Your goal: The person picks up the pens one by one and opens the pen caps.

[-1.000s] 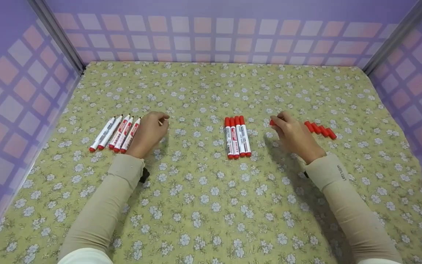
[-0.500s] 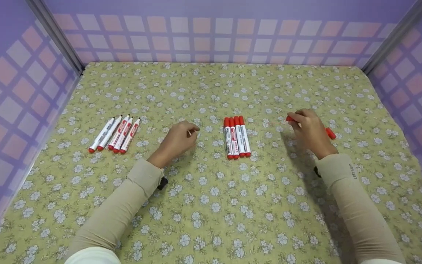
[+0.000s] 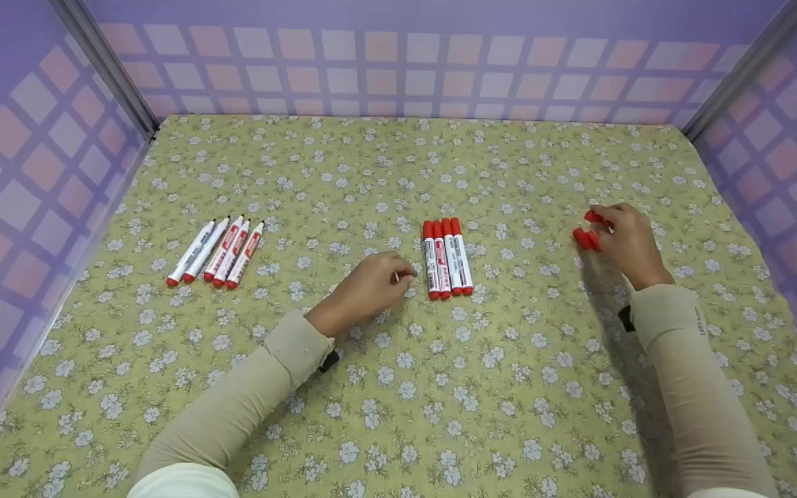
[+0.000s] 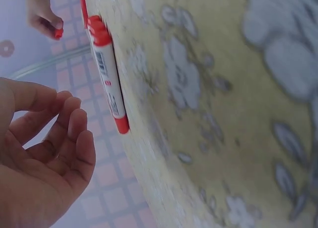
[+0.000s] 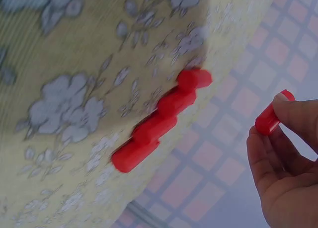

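Red cap (image 5: 269,119) pinched aloft near four-cap row (image 5: 155,127); capped markers (image 3: 443,259) lie abreast.

Print on the 4 markers (image 3: 441,260) beside the left grip (image 3: 372,283) and the cuff (image 3: 667,317) behind the right grip (image 3: 630,241) is illegible.

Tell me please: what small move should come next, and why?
Probably, the right grip should lower the red cap beside the row of caps. It pinches that cap apart from the four lying there side by side, while five uncapped markers suggest the row wants a fifth.
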A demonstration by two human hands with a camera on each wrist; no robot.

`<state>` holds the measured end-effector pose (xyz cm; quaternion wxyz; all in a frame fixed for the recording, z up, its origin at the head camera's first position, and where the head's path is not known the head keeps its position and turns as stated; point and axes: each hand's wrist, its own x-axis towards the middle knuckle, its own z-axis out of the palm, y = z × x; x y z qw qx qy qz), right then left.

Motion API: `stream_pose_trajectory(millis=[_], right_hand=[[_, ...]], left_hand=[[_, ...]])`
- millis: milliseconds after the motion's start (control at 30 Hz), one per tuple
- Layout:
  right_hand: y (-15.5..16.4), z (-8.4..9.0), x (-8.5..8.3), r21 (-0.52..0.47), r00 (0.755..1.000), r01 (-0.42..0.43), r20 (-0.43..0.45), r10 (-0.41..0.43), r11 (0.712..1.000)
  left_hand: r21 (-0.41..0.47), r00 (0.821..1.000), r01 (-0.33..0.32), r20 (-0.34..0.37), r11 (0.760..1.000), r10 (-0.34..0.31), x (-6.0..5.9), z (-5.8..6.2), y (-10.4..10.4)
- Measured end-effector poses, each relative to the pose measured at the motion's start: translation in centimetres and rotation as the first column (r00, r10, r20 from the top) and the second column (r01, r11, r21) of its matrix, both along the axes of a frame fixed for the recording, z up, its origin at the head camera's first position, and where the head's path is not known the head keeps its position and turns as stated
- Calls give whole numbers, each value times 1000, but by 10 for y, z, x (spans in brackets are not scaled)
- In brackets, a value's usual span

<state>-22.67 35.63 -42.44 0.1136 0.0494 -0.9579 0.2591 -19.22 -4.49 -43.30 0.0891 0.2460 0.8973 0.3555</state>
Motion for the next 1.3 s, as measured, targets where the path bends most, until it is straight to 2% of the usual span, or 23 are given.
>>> stream_pose_trajectory(millis=[233, 433, 567, 800, 1133, 1300], right_hand=[[21, -3, -1, -7, 992, 75, 106, -73, 997], [35, -6, 1, -6, 973, 115, 204, -111, 993], [42, -6, 0, -23, 956, 137, 265, -127, 990], [52, -10, 0, -47, 909, 207, 378, -175, 977], [63, -16, 5, 12, 902, 194, 392, -183, 981], [64, -19, 7, 41, 907, 187, 376, -189, 981]], left_hand=[[-20, 995, 99, -9, 995, -100, 9, 0, 10], [-40, 988, 151, -18, 988, -152, 15, 0, 17], [-29, 986, 166, -9, 986, -166, 16, -2, 19], [-28, 984, 178, 6, 984, -178, 16, -4, 22], [-46, 985, 168, 54, 985, -165, 17, -6, 22], [-59, 987, 150, 65, 987, -147, 17, -7, 22]])
